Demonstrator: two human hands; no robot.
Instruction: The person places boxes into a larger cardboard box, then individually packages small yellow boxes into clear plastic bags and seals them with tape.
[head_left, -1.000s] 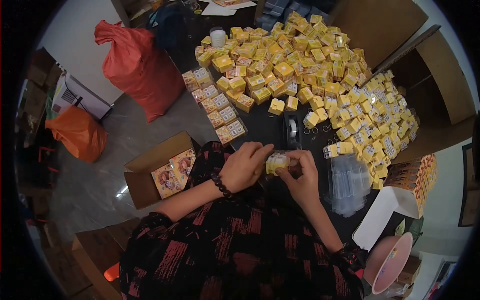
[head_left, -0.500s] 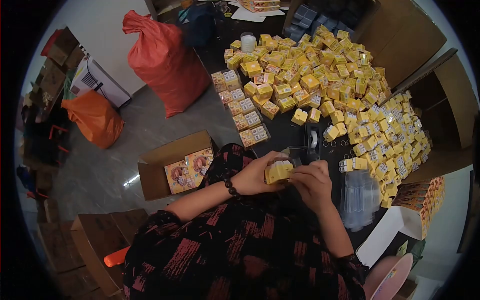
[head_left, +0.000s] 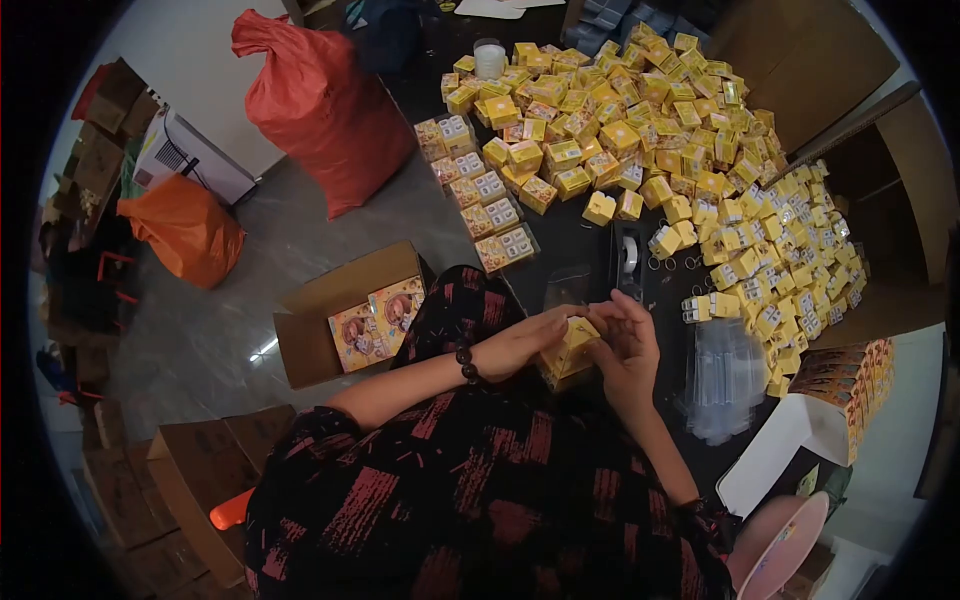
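Observation:
Close to my body, a small yellow box (head_left: 572,355) sits between my two hands. My left hand (head_left: 512,346), with a dark bead bracelet at the wrist, grips it from the left, fingers reaching over its far side. On the other side, my right hand (head_left: 632,350) has its thumb against the box and its fingers bent near the top edge. Just beyond the hands lies a clear plastic sleeve (head_left: 568,283). A tape dispenser (head_left: 629,258) with a white roll stands behind my right hand. The box's underside is hidden.
A big heap of yellow boxes (head_left: 620,135) covers the far table, with yellow keyring pieces (head_left: 790,260) at right. Clear sleeves (head_left: 722,385) are stacked nearer. Boxed sets (head_left: 503,247) line the left edge. A carton (head_left: 300,340) and red sack (head_left: 325,120) stand left.
The yellow box has been turned and now shows a slanted top face. My right hand has shifted up around it. The clear sleeve shows more plainly beyond my hands. The view has shifted slightly.

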